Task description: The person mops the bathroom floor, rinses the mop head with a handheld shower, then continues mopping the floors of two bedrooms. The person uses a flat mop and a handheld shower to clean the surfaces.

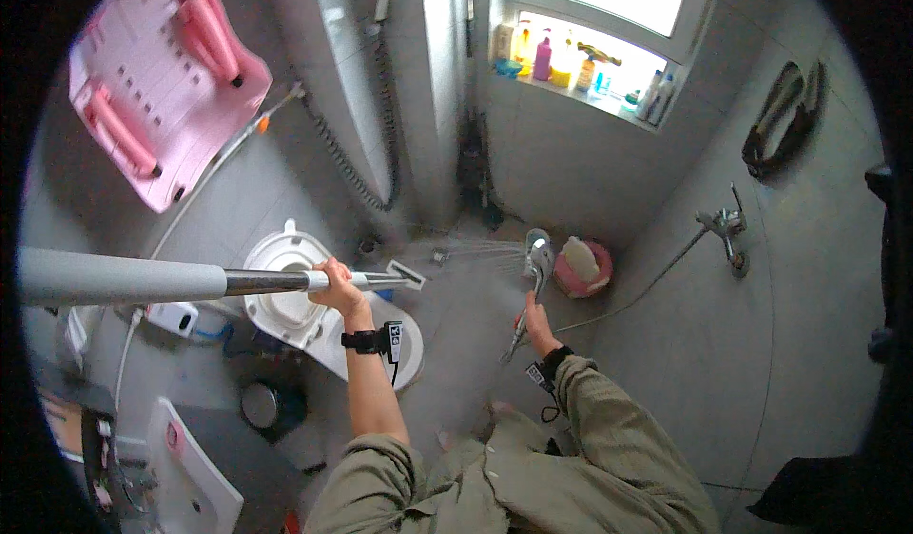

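Note:
My left hand (339, 290) grips the pole (267, 283) of a long-handled cleaning tool, likely a mop or floor brush. Its thick grey sleeve runs to the left edge of view, and a small white head (406, 275) hangs low at the other end. My right hand (536, 326) holds a chrome hand shower (540, 254) by its handle. Water sprays leftward from the shower over the grey tiled floor (463, 334). A hose (635, 298) links it to a wall mixer tap (724, 221). Under the pole stands a white toilet (399, 370), partly hidden by my left arm.
A pink basin (599, 284) holding something pale stands right of the shower. Bottles line the windowsill (570, 92). A pink baby bath (164, 99) hangs upper left, near a coiled hose (389, 106). A bin (267, 405) and washbasin (207, 477) are lower left.

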Motion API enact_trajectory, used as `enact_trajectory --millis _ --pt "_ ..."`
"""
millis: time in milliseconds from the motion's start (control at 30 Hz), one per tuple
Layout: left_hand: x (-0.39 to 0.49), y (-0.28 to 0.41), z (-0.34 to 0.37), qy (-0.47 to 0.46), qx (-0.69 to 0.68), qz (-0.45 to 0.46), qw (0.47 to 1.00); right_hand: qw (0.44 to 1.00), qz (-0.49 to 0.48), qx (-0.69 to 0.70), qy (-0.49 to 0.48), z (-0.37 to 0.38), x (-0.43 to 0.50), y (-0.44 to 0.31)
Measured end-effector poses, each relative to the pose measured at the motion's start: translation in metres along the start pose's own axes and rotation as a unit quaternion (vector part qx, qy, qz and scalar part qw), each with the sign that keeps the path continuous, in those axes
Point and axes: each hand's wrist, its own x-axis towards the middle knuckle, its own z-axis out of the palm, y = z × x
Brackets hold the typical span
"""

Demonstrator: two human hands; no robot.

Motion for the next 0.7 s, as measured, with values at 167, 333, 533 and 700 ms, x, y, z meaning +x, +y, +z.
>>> enact_trajectory --millis 167,333,533,700 --pt "-0.011 -0.070 0.027 0.025 -0.003 -0.038 0.999 0.998 0.010 -0.010 0.058 -0.036 0.009 0.004" --pt "-0.044 -0.120 0.010 0.002 0.046 -0.066 0.997 0.995 0.038 0.026 0.089 -0.060 0.019 0.008" --pt "-0.086 -0.108 -0.031 -0.155 0.100 -0.075 0.980 0.993 0.103 0.005 0.064 -0.087 0.049 0.018" --pt "-0.101 -0.008 -0.046 -0.158 0.270 0.057 0.948 0.996 0.076 -0.010 0.055 -0.087 0.074 0.040"
